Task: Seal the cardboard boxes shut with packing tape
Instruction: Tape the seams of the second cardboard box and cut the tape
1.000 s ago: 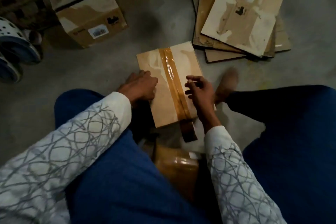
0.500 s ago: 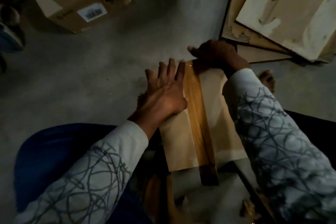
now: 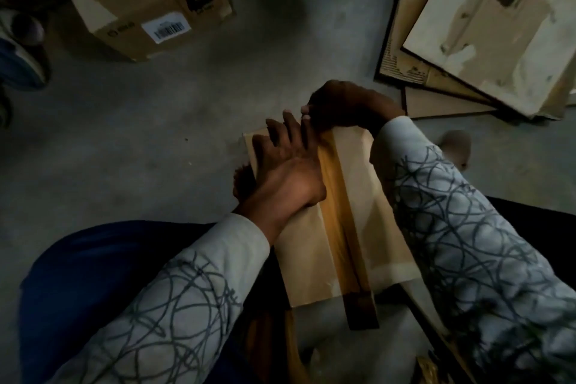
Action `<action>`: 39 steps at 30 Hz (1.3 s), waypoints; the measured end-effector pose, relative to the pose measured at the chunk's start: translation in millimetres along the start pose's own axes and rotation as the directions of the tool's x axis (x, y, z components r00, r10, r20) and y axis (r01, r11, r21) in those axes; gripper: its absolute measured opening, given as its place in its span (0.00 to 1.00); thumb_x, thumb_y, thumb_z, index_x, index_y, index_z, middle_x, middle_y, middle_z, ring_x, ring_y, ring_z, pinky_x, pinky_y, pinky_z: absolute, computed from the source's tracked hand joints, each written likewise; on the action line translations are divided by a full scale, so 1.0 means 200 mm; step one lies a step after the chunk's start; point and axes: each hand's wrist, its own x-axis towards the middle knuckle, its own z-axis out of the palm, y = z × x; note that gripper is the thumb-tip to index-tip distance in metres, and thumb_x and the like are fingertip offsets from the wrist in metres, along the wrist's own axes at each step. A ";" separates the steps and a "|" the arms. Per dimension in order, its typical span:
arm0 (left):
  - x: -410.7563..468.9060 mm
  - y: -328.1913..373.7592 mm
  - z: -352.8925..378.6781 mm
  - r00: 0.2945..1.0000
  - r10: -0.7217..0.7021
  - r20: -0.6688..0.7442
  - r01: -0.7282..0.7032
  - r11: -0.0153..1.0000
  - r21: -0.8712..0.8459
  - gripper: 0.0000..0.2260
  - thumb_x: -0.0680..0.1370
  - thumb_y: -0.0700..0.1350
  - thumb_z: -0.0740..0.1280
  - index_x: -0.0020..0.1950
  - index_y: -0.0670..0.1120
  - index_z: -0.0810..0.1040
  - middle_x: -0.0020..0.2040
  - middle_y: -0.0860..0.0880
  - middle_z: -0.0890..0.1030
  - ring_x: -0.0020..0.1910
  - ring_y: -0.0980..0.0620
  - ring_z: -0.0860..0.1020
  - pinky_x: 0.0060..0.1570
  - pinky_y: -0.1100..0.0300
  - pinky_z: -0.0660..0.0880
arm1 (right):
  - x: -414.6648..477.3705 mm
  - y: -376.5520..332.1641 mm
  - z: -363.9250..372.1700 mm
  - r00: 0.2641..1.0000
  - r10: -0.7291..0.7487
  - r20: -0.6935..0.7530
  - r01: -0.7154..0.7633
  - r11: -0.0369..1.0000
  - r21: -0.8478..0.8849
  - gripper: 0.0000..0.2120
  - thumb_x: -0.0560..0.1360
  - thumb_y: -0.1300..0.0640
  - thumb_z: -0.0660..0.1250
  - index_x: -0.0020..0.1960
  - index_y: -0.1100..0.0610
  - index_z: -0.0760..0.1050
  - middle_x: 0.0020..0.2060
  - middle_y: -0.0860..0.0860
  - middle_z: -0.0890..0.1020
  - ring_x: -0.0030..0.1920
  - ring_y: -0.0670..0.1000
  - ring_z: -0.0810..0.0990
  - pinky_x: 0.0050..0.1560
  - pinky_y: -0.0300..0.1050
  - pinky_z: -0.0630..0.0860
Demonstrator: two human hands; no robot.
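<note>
A small flat cardboard box (image 3: 371,215) lies on the concrete floor between my knees. A strip of brown packing tape (image 3: 338,221) runs down its middle, and its loose end hangs past the near edge. My left hand (image 3: 286,171) lies flat on the box's left half, fingers spread, beside the tape. My right hand (image 3: 346,106) is curled over the box's far edge, where the tape reaches that edge. What its fingers hold there is hidden.
A larger cardboard box (image 3: 146,0) with a barcode label stands at the far left. A stack of flattened cardboard (image 3: 486,19) lies at the far right. A shoe (image 3: 21,50) is at the left edge. My bare foot (image 3: 455,146) rests right of the small box.
My head has leaned in over the box. Both hands have moved from the box's near half to its far end; the left now lies flat, the right grips the far edge.
</note>
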 end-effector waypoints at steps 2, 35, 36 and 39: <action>-0.03 0.01 0.00 1.000 0.004 -0.007 -0.003 1.000 0.029 0.52 0.75 0.61 0.69 0.80 0.42 0.35 0.80 0.34 0.40 0.78 0.29 0.47 0.73 0.34 0.56 | -0.06 0.01 0.01 0.997 -0.031 -0.068 0.036 0.997 0.066 0.14 0.80 0.53 0.67 0.59 0.61 0.80 0.53 0.57 0.83 0.54 0.56 0.82 0.51 0.48 0.76; -0.04 -0.02 -0.14 0.922 -0.153 -0.356 -0.168 0.671 -0.722 0.03 0.77 0.48 0.73 0.50 0.54 0.85 0.50 0.56 0.83 0.47 0.58 0.78 0.35 0.67 0.68 | -0.51 0.36 0.15 0.834 -0.095 -0.543 0.246 0.946 0.212 0.14 0.75 0.58 0.73 0.60 0.52 0.80 0.50 0.45 0.83 0.49 0.39 0.80 0.49 0.27 0.73; -0.04 -0.02 -0.14 0.921 -0.155 -0.357 -0.166 0.673 -0.721 0.03 0.77 0.48 0.73 0.50 0.54 0.84 0.50 0.56 0.83 0.46 0.58 0.78 0.34 0.67 0.67 | -0.50 0.36 0.15 0.817 -0.107 -0.566 0.256 0.948 0.190 0.11 0.75 0.58 0.73 0.58 0.52 0.82 0.50 0.45 0.83 0.48 0.39 0.80 0.50 0.27 0.73; -0.03 -0.02 -0.14 0.924 -0.144 -0.354 -0.173 0.668 -0.724 0.01 0.77 0.47 0.73 0.47 0.53 0.84 0.50 0.55 0.83 0.49 0.56 0.80 0.37 0.65 0.70 | -0.49 0.36 0.21 0.723 -0.105 -0.683 0.271 0.952 0.142 0.07 0.74 0.62 0.74 0.51 0.54 0.85 0.47 0.48 0.85 0.42 0.36 0.80 0.48 0.25 0.73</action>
